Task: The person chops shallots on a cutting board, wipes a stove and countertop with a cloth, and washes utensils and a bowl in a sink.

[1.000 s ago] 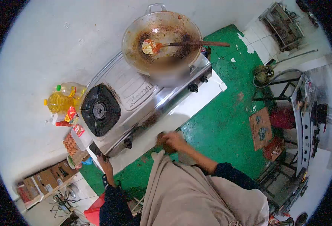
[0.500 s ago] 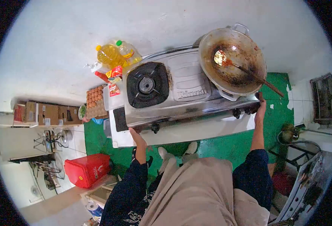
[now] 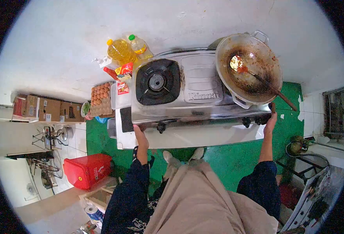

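A two-burner gas stove (image 3: 203,111) of shiny metal sits on a white table (image 3: 195,136) against the wall. My left hand (image 3: 141,141) holds its front left corner, with the fingers partly hidden. At the front right corner, my right hand (image 3: 270,122) grips the stove's end beside the knobs. A large, stained wok (image 3: 258,58) rests over the right side of the stove. Inside it lies a spatula (image 3: 266,82) with reddish food residue, its wooden handle jutting past the rim. The left burner (image 3: 156,82) is bare.
Left of the stove are oil bottles (image 3: 121,51), seasoning packets (image 3: 124,70), a plastic container (image 3: 121,99) and a tray of eggs (image 3: 101,94). Cardboard boxes (image 3: 55,110) stand farther left. A red bin (image 3: 87,171) is on the green floor (image 3: 218,153). Metal frames stand at right.
The view has turned slightly, so the stove and wok appear shifted to the right. Both hands stay at the stove's front corners.
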`<move>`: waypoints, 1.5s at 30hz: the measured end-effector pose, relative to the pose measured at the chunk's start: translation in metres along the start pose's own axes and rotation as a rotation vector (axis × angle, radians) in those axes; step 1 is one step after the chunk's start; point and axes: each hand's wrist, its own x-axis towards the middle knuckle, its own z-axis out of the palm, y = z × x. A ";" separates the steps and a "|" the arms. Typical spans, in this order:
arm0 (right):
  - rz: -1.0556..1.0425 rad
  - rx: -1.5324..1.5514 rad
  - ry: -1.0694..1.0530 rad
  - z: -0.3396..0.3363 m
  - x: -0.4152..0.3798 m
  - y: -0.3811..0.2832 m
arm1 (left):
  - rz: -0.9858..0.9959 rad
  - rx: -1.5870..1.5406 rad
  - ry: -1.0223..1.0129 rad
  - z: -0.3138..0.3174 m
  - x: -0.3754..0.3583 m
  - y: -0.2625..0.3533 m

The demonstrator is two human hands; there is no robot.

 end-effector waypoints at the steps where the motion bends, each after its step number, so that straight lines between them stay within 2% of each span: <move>1: 0.003 -0.022 -0.006 -0.006 0.002 0.012 | -0.001 0.018 -0.011 -0.003 0.005 0.000; 2: -0.025 -0.054 0.014 -0.009 0.006 0.023 | 0.000 0.035 -0.022 -0.004 0.007 -0.002; 3: -0.053 -0.086 0.032 -0.017 0.016 0.045 | -0.053 -0.103 -0.102 -0.002 0.003 0.007; 5: -0.065 -0.085 0.044 -0.014 0.016 0.044 | -0.060 -0.021 -0.009 0.001 0.004 0.006; 7: -0.032 -0.025 0.033 0.002 0.000 0.015 | -0.065 0.054 0.052 -0.003 0.007 -0.001; 10: -0.050 0.075 0.150 0.008 0.000 0.029 | -0.065 0.116 0.078 -0.010 0.011 -0.010; 13: -0.016 0.189 0.112 0.016 -0.002 0.020 | -0.061 0.129 0.102 -0.008 0.009 -0.013; 16: -0.022 0.138 0.035 0.016 0.003 0.010 | -0.066 0.178 0.139 -0.002 0.000 -0.011; 19: -0.041 -0.011 0.061 0.015 0.007 0.009 | -0.045 0.138 0.114 0.007 -0.009 0.001; 22: 0.061 0.165 0.030 0.020 0.000 -0.002 | -0.036 0.118 0.103 0.013 -0.013 0.007; 25: -0.052 0.132 0.075 0.012 0.019 0.030 | -0.025 0.154 0.123 0.011 -0.008 0.004; 26: -0.024 0.143 0.072 0.010 0.020 0.031 | -0.033 0.135 0.128 0.011 -0.008 0.001; 28: 0.034 0.165 0.071 0.020 0.003 0.003 | -0.050 0.101 0.136 0.016 -0.014 0.010; 30: -0.061 -0.022 0.049 0.010 0.007 0.007 | -0.055 0.107 0.061 0.002 -0.008 0.002; 32: -0.145 -0.253 0.113 -0.023 0.030 0.051 | -0.129 0.009 -0.034 0.006 -0.013 0.018; 33: -0.227 -0.349 0.094 -0.025 0.011 0.022 | -0.166 0.049 0.071 0.001 -0.010 0.012; 36: -0.039 -0.348 0.317 -0.031 -0.022 0.020 | 0.007 0.284 0.046 -0.019 -0.018 0.019; 37: -0.250 -0.688 0.321 -0.033 -0.041 0.030 | 0.200 0.530 0.076 -0.029 -0.017 0.015; 38: -0.463 -0.803 0.232 -0.031 -0.060 0.041 | 0.250 0.643 0.077 -0.041 -0.015 0.013; 39: -0.213 -0.964 0.099 -0.029 -0.072 0.065 | 0.302 0.755 0.078 -0.055 -0.012 0.010; 40: -0.545 -1.192 0.087 -0.030 -0.084 0.123 | 0.356 0.866 0.077 -0.066 -0.009 0.010; 41: -0.308 -1.246 0.005 0.012 -0.132 0.069 | 0.452 1.064 0.026 -0.077 -0.006 0.008; 42: -0.618 -1.226 0.091 0.031 -0.161 0.087 | 0.461 1.146 -0.036 -0.088 -0.001 0.005; 43: -0.451 -1.225 0.016 0.052 -0.192 0.092 | 0.471 1.226 -0.099 -0.098 0.003 0.001; 44: -0.460 -1.266 -0.065 0.076 -0.226 0.074 | 0.485 1.302 -0.164 -0.107 0.009 -0.004; 45: -0.733 -1.217 0.017 0.088 -0.254 0.127 | 0.509 1.302 -0.201 -0.114 0.014 -0.010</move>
